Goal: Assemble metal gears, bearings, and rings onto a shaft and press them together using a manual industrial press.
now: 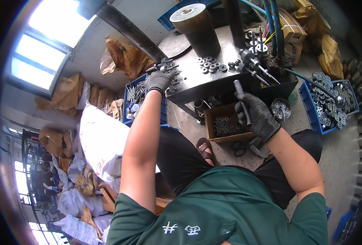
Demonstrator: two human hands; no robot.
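1. Grey metal bench (193, 83) stands here;
2. grey-gloved right hand (257, 115) has fingers closed around grey cylindrical metal rod (239, 87), near bench;
3. grey-gloved left hand (159, 81) is at silver metal parts (164, 65); its grip I cannot tell.

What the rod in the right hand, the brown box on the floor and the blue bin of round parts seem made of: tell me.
Rod: probably steel, dull grey, judging by its metallic look.
Brown box: cardboard or thin wood, matte; its plain tan walls leave that open.
Blue bin: likely moulded plastic, smooth, judging by its even colour.
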